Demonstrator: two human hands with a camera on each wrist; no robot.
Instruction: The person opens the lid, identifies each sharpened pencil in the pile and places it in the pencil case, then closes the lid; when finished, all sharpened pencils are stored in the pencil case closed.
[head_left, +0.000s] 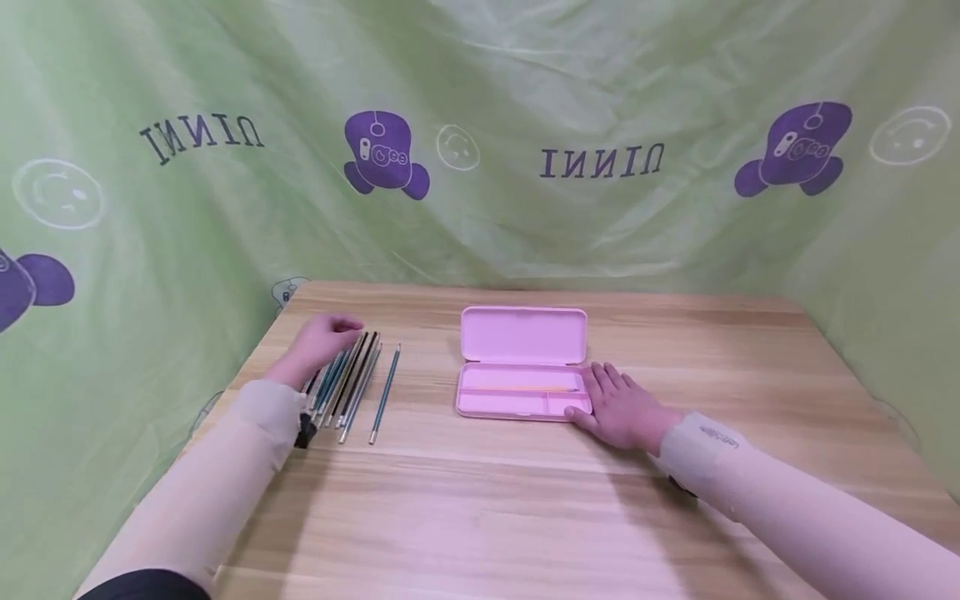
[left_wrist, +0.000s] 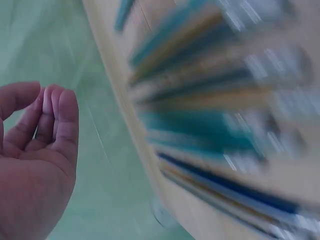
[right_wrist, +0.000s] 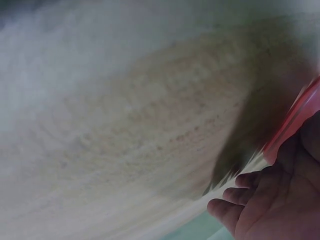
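Over the far end of a row of several pencils (head_left: 358, 385), my left hand (head_left: 321, 340) hovers with softly bent fingers. In the left wrist view nothing shows between the thumb and fingertips of that hand (left_wrist: 42, 145); the pencils (left_wrist: 200, 130) fan out beside it, blurred. One teal pencil (head_left: 386, 392) lies a little apart, to the right. A pink pencil case (head_left: 523, 335) stands with its lid up, and a yellow pencil (head_left: 525, 389) lies in its long compartment. My right hand (head_left: 618, 408) rests spread on the case's right end, fingers straight.
Beneath everything is a wood-grain table (head_left: 450, 500). A green curtain (head_left: 495, 225) with purple prints hangs behind the table's back edge and along both sides.
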